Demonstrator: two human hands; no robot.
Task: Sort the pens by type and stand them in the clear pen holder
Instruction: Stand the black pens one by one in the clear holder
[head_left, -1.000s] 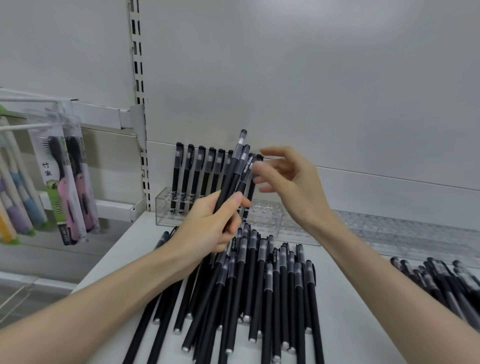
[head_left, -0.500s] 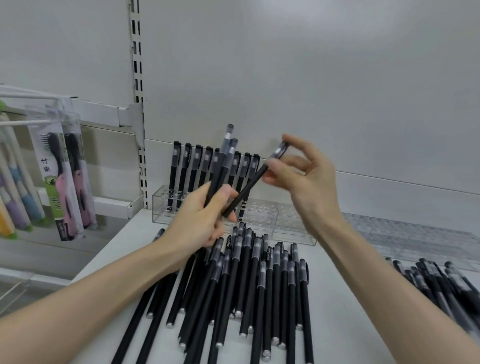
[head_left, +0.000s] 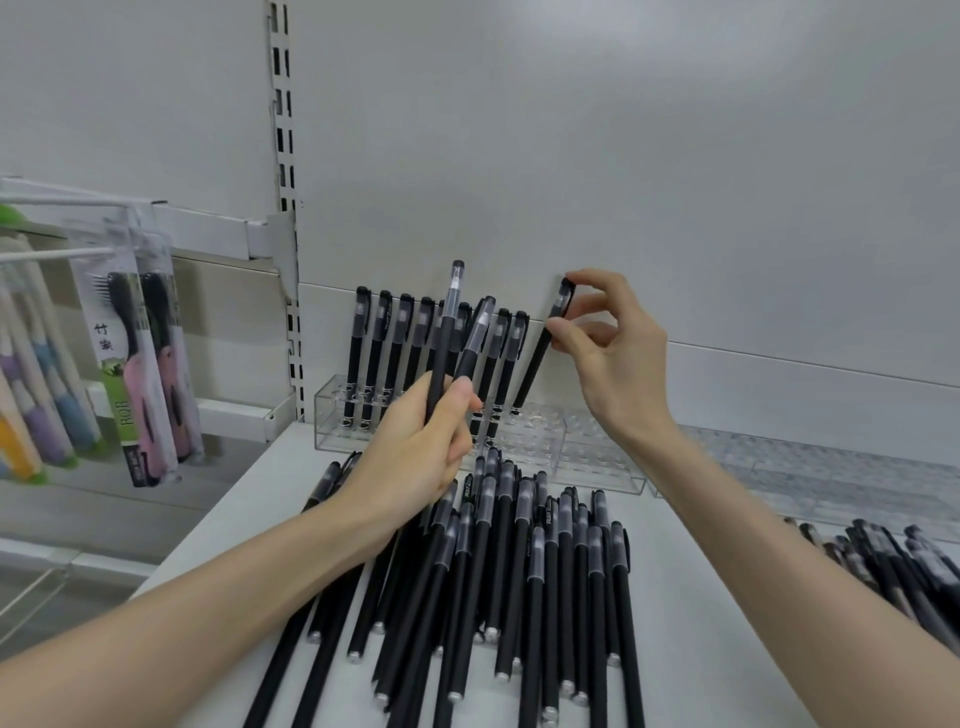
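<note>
The right grip (head_left: 610, 358), pinching one pen (head_left: 537, 358), has carried it away from the pair (head_left: 451, 332) clasped in the left grip (head_left: 415, 457); its tip now meets the clear pen holder (head_left: 597, 470) below, extending the row (head_left: 384, 338).

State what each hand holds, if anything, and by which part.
The right hand pinches one black pen at its capped upper end. The left hand grips at least two more pens by their lower barrels.
</note>
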